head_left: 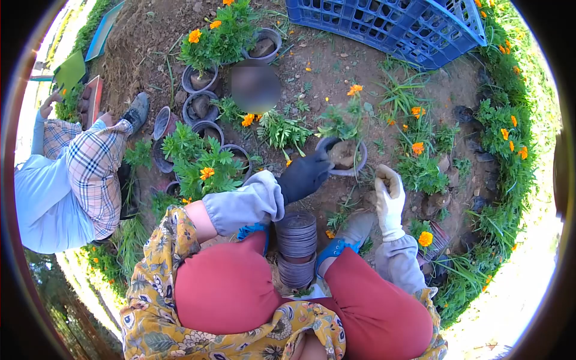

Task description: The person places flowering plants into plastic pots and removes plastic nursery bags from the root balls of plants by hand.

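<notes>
a round grey plastic pot (363,158), part-filled with brown soil (343,155), sits over the bare earth (336,66) in front of the person, past the knees. a leafy green marigold plant (341,125) shows at its 12 o'clock side, with an orange bloom (354,90) (a little blurred, that foliage) just beyond. the left hand (303,178), in a dark glove, comes in from 8 o'clock, its fingers closed on the near-left rim of the pot. the right hand (389,198), in a cream-white glove, is raised at 4 o'clock, apart from the pot; its fingers are loosely curled with a gap to the thumb, and nothing shows in them.

at 7 o'clock, between the person's feet, stands a tall stack of grey plastic pots (297,235). cut-looking green stems with orange flowers (282,129) lie at 10 o'clock, and more marigolds (420,165) at 3 o'clock. farther out, a row of soil-filled grey pots (201,107) runs along 9 to 11 o'clock, a blue latticed plastic crate (384,30) rests at 1 o'clock, and another person (60,192) in checked trousers sits at 9 o'clock.
</notes>
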Tool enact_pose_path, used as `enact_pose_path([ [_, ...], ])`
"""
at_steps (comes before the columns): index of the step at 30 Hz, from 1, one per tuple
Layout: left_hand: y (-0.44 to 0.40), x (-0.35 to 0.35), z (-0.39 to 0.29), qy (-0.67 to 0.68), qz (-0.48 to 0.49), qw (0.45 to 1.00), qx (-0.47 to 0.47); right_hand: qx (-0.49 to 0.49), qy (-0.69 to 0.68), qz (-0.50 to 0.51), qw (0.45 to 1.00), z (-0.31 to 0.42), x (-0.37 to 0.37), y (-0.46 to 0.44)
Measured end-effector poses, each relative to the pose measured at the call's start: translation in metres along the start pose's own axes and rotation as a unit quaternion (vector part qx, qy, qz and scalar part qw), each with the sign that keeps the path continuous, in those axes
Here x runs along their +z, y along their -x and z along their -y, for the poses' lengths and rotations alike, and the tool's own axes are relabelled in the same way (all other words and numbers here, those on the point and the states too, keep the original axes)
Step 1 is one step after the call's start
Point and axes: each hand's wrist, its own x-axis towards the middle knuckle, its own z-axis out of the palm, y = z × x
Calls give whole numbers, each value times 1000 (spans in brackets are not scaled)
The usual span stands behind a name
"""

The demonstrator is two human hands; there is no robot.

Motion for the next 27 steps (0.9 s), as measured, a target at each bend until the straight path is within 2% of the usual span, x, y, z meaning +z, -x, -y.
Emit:
enact_pose_path([
  [3,-42,-15,6,-40,-143,989,20,61,-75,-14,995,-8,-5,0],
  [5,-72,-30,17,-101,-185,977,-28,34,-53,-5,998,-6,-6,5],
  [7,-92,-38,50,-146,-225,958,-99,60,-74,11,995,-15,-7,12],
  [9,-103,-55,91,-237,-139,943,-189,74,-90,8,993,-32,-7,20],
  [11,-104,-69,120,-257,-153,931,-208,120,-130,2,984,-36,-13,25],
  [12,-99,-71,131,-248,-179,936,-174,140,-152,-6,978,-35,-17,26],
  [13,-100,-73,116,-234,-196,942,-136,161,-175,-13,971,-35,-21,28],
  [14,-95,-77,99,-221,-211,947,-101,144,-106,-23,984,-58,-26,31],
  [15,-89,-83,71,-209,-225,949,-69,145,-107,-30,983,-67,-28,33],
  [16,-81,-85,34,-130,-208,968,-44,173,-128,-28,976,-61,-30,34],
  [17,-65,-75,18,-85,-154,983,-60,200,-150,-27,968,-55,-30,34],
  [18,-51,-67,6,-40,-101,991,-73,164,-121,-27,979,-66,-29,35],
  [19,-35,-58,-5,39,14,987,-158,167,-138,-16,976,-56,-27,36],
  [20,-17,-49,-11,118,128,955,-238,172,-157,-7,973,-49,-25,36],
  [22,19,-28,-9,125,257,930,-231,168,-167,12,971,-44,-20,36],
  [24,59,-5,8,109,320,916,-214,155,-152,32,976,-43,-18,37],
  [27,84,13,9,166,362,884,-244,180,-164,26,970,-36,-13,37],
])
